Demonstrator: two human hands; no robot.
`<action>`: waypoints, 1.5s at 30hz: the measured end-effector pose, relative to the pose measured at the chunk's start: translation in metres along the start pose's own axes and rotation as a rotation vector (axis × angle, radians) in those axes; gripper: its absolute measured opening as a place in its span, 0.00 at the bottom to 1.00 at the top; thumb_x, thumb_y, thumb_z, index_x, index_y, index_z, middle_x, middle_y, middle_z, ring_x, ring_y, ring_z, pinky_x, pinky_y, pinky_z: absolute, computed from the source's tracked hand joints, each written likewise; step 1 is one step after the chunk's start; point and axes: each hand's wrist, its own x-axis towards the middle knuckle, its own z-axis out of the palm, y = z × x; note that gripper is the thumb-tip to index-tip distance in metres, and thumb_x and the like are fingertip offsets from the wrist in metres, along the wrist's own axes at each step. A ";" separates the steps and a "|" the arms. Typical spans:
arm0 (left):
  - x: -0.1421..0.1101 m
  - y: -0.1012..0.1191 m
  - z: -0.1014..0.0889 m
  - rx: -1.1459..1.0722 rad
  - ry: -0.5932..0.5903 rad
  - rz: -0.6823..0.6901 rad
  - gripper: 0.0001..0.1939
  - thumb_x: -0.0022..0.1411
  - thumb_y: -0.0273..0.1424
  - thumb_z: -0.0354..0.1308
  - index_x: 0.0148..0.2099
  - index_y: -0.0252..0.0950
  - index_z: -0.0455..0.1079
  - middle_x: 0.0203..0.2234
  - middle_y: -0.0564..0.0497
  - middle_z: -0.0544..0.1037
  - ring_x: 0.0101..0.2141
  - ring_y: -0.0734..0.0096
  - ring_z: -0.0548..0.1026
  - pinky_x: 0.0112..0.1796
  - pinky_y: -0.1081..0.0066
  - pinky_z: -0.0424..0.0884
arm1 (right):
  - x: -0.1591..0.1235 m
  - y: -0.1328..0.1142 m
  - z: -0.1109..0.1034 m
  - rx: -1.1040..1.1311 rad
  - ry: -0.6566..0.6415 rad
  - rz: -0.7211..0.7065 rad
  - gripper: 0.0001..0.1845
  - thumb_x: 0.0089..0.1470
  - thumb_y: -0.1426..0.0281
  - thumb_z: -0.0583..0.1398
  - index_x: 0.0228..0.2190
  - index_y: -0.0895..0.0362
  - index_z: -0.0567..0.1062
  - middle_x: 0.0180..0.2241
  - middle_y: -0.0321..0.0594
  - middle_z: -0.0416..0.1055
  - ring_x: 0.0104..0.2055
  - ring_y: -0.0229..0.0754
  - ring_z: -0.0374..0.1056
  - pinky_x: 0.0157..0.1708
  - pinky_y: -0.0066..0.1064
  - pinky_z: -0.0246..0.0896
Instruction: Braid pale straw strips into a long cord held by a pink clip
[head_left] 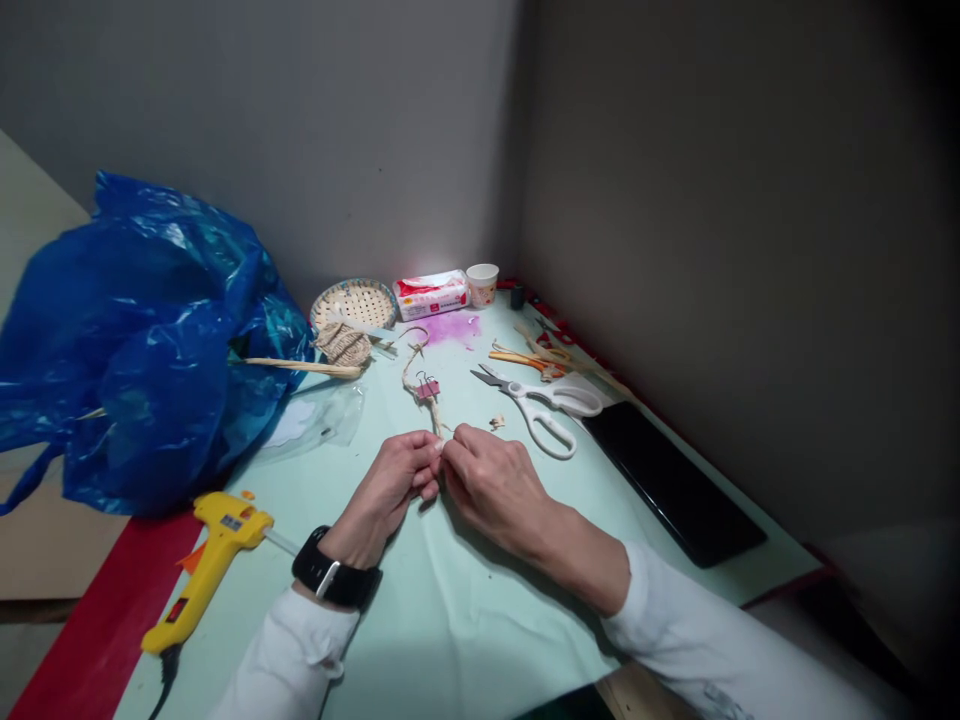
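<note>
Both my hands meet over the middle of the table, each pinching the near end of a pale braided cord (437, 412). My left hand (397, 475), with a black watch on the wrist, has its thumb and fingers closed on the cord. My right hand (491, 480) is closed beside it, knuckles up, its fingertips touching the left ones. Beyond them a pink binder clip (427, 388) grips the cord, which runs on to a thin loop at the far end. The cord's tip is hidden between my fingers.
White-handled scissors (540, 400) and a black phone-like slab (671, 480) lie to the right. A yellow glue gun (210, 570) and a blue plastic bag (165, 350) are on the left. Along the wall stand a woven basket (354, 300), a tissue pack (431, 294) and a paper cup (482, 285).
</note>
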 end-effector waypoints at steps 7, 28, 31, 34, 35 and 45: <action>0.003 -0.003 -0.007 -0.053 -0.077 0.002 0.08 0.52 0.28 0.60 0.25 0.33 0.64 0.16 0.61 0.59 0.16 0.86 0.51 0.18 0.81 0.57 | -0.003 0.001 0.001 -0.033 -0.031 -0.058 0.07 0.58 0.73 0.53 0.35 0.59 0.71 0.32 0.41 0.68 0.32 0.39 0.62 0.24 0.34 0.37; -0.006 0.008 0.006 -0.061 0.038 -0.023 0.05 0.48 0.27 0.62 0.27 0.32 0.67 0.13 0.62 0.59 0.13 0.87 0.50 0.14 0.82 0.48 | 0.009 0.010 -0.005 0.151 -0.132 0.252 0.10 0.49 0.76 0.54 0.26 0.57 0.75 0.27 0.39 0.67 0.31 0.40 0.61 0.32 0.31 0.49; -0.006 0.008 0.005 -0.059 0.032 -0.024 0.06 0.48 0.27 0.61 0.27 0.33 0.66 0.13 0.61 0.60 0.13 0.87 0.50 0.15 0.81 0.51 | 0.010 0.010 -0.004 0.147 -0.112 0.254 0.10 0.50 0.75 0.55 0.26 0.57 0.77 0.29 0.41 0.68 0.35 0.42 0.62 0.36 0.33 0.49; -0.006 0.006 0.005 -0.030 0.035 -0.017 0.05 0.50 0.28 0.60 0.27 0.33 0.66 0.14 0.59 0.63 0.13 0.86 0.53 0.16 0.80 0.55 | 0.014 0.011 -0.003 0.222 -0.005 0.321 0.12 0.54 0.72 0.55 0.36 0.58 0.78 0.34 0.43 0.70 0.37 0.42 0.63 0.39 0.33 0.51; -0.006 0.005 0.005 -0.014 0.038 -0.010 0.05 0.50 0.28 0.60 0.26 0.33 0.66 0.15 0.58 0.65 0.13 0.85 0.54 0.16 0.79 0.57 | 0.016 0.011 -0.002 0.280 0.010 0.344 0.12 0.55 0.71 0.55 0.38 0.58 0.77 0.35 0.43 0.71 0.37 0.42 0.64 0.39 0.32 0.52; -0.005 0.002 0.009 0.319 0.207 0.084 0.08 0.51 0.32 0.57 0.23 0.34 0.71 0.08 0.59 0.60 0.12 0.81 0.53 0.15 0.76 0.46 | 0.030 0.021 0.012 0.616 -0.020 0.421 0.08 0.53 0.70 0.59 0.28 0.58 0.79 0.26 0.37 0.75 0.29 0.38 0.67 0.32 0.27 0.55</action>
